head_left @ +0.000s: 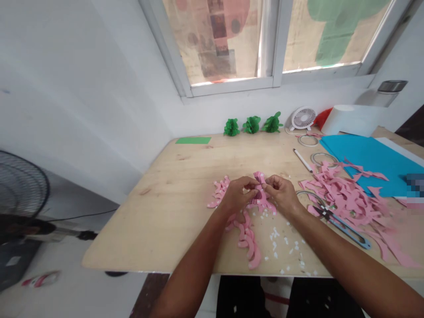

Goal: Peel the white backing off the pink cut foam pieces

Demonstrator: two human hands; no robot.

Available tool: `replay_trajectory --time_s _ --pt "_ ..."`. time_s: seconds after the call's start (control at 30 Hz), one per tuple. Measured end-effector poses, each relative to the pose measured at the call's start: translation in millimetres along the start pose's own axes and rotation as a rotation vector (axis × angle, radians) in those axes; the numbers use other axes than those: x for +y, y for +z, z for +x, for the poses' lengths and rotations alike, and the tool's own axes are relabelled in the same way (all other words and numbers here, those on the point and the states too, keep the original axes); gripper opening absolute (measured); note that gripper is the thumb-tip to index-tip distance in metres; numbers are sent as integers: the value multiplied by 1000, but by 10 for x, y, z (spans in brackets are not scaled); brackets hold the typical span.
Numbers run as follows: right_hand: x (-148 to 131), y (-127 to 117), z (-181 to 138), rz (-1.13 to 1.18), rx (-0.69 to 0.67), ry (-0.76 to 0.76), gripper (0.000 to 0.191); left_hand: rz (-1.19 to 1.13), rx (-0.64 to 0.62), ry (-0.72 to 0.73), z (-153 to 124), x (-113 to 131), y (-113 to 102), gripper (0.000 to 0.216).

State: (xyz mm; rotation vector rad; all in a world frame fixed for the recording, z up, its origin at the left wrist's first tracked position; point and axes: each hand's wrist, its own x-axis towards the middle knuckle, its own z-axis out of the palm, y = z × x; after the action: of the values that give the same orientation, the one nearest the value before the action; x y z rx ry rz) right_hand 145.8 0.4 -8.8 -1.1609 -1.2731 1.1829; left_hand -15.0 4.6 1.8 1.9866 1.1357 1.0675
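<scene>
Pink paper piece (260,176), gathered into a narrow bundle, is held upright between two bare hands, just above the tabletop. The left hand (239,189) grips its left side between thumb and fingers; the right hand (280,191) pinches its right side, fingertips almost meeting the left's.

Just left of the left hand lies a small cluster of pink cut pieces (218,191) with white dots. Below that hand, a curly pink chain (250,247) runs toward the front edge of the wooden table (159,198), ending near it. Tiny white scraps (274,243) scatter under the right forearm down to the same edge.

Right of the right hand, room is tight: a blue-handled tool (351,230) lies beside a heap of pink offcuts (344,190), which overlaps blue sheets (367,154). A white pen (302,160) lies beyond the right hand.

Open wood stretches from the left-hand cluster to the table's slanting left edge. More open surface lies ahead of both hands, reaching three green paper ornaments (251,125) along the wall.
</scene>
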Motion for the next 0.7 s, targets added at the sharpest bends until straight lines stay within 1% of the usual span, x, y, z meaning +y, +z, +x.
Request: replay_trajectory --time_s 0.2,0.7 --pt "1 -3 8 -23 5 -19 26 5 0 1 -2 2 3 28" --pt "31 -1 -4 -40 12 -40 27 -33 -4 -33 1 -2 -2 22"
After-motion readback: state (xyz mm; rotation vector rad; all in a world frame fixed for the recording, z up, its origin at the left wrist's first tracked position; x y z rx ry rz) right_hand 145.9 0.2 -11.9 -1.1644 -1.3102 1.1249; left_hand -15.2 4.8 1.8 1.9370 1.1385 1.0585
